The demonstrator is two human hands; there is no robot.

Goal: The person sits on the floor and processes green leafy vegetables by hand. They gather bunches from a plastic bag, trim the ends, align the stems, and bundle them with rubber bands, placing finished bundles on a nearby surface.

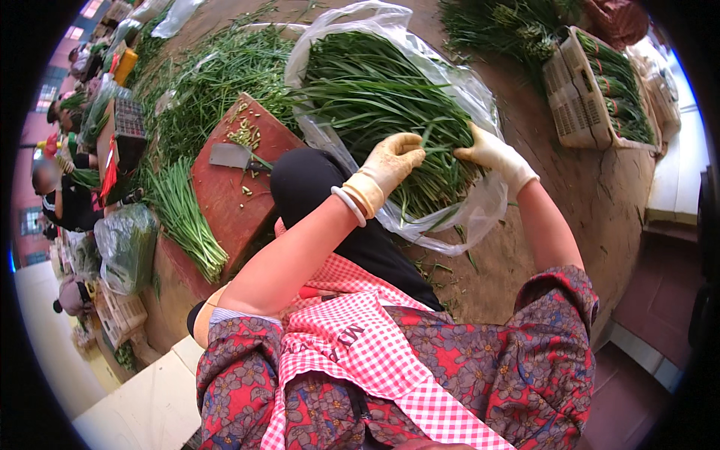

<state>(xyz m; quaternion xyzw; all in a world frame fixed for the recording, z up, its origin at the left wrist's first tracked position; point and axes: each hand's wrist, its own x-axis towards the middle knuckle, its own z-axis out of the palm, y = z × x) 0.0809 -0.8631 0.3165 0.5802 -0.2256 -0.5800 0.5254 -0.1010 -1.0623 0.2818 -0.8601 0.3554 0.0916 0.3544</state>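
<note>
Long green leaves like garlic chives fill a clear plastic bag that lies open before me. My left hand, in a stained pale glove, is over the leaves' near left part, its fingers curled beside a few blades; whether it grips them is unclear. At the right side of the pile is my right hand, also gloved, with thumb and fingers around the edge of some leaves. On a red board to the left lies a cleaver among cut stem ends. A bundle of green stems rests across the board's near left edge.
Loose green trimmings are heaped beyond the board. At the right stands a plastic crate of banded green bundles, with more greens beside it. Farther left are a filled plastic bag, a dark crate and a seated person.
</note>
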